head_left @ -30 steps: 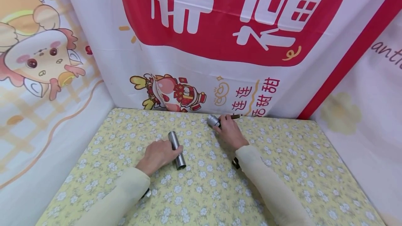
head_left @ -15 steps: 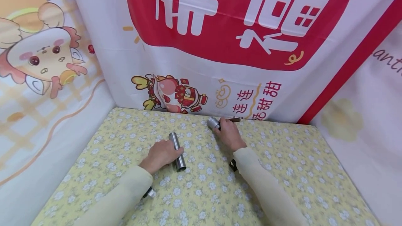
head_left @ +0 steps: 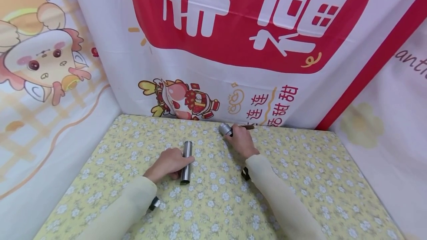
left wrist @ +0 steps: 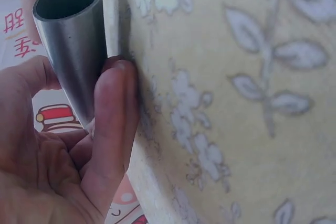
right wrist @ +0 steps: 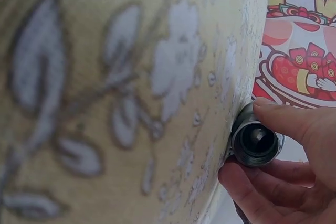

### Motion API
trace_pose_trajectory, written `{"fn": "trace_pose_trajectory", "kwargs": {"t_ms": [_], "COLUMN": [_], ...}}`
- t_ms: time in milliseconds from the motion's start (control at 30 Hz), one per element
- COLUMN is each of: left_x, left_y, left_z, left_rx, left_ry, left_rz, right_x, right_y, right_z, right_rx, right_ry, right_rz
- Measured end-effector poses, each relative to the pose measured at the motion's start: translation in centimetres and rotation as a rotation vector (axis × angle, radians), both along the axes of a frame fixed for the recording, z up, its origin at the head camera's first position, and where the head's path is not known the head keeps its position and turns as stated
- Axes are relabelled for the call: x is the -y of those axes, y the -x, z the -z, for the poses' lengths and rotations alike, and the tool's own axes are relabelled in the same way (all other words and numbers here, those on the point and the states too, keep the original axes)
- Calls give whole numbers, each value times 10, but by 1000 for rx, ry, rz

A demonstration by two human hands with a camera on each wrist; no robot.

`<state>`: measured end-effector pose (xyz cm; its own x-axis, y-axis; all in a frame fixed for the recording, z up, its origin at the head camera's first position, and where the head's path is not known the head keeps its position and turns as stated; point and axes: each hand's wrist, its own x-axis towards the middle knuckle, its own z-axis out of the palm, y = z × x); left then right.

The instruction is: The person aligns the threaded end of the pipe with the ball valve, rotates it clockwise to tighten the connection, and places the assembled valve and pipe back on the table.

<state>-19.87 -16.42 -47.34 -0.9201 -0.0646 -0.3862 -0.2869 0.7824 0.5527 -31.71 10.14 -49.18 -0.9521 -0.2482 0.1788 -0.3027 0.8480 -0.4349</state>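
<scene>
In the head view my left hand (head_left: 169, 163) grips a plain silver metal tube (head_left: 188, 149) between thumb and fingers, close over the cloth. The tube's open, hollow end (left wrist: 68, 3) faces the left wrist view. Farther back and to the right, my right hand (head_left: 242, 142) pinches a short silver metal cylinder (head_left: 225, 129) near the table's far edge. The right wrist view shows this cylinder's hollow, threaded end (right wrist: 256, 144), with thumb above and fingers below. The rest of it is hidden by the hand.
A yellow floral cloth (head_left: 213, 203) covers the table. Behind my right hand lies a dark brown strip (head_left: 250, 126), by the far edge. Printed white and red fabric (head_left: 207, 58) hangs at the back, with more fabric along both sides.
My left hand has turned the tube, its near end swinging left, so it now tilts the other way. My right hand and its cylinder have barely moved.
</scene>
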Motion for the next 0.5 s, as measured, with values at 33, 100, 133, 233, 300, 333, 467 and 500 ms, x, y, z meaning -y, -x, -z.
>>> {"fn": "trace_pose_trajectory", "kwargs": {"t_ms": [33, 100, 133, 233, 300, 333, 467, 500], "left_x": [1, 3, 3, 6, 9, 11, 17, 19], "left_y": [-1, -2, -3, -6, -8, -9, -11, -11], "left_z": [-1, -3, -4, -8, -10, -12, -13, -13], "left_rx": [-2, -13, -17, -31, -37, -39, -54, -58], "left_ry": [-8, -16, -23, -47, -75, -93, -131, -134], "left_rz": [-4, 0, 1, 10, 12, 12, 17, 19], "right_x": [0, 0, -1, -2, -4, -5, -8, -8], "right_y": [0, 1, 2, 2, 2, 1, 1, 1], "right_z": [0, 1, 2, 3, 3, 3, 0, -1], "right_rx": [1, 10, 15, 42, 62, 75, 106, 107], "right_ry": [4, 15, 22, 51, 83, 103, 184, 198], "right_rz": [0, 3, 6, 12, 11, 9, 4, 6]}}
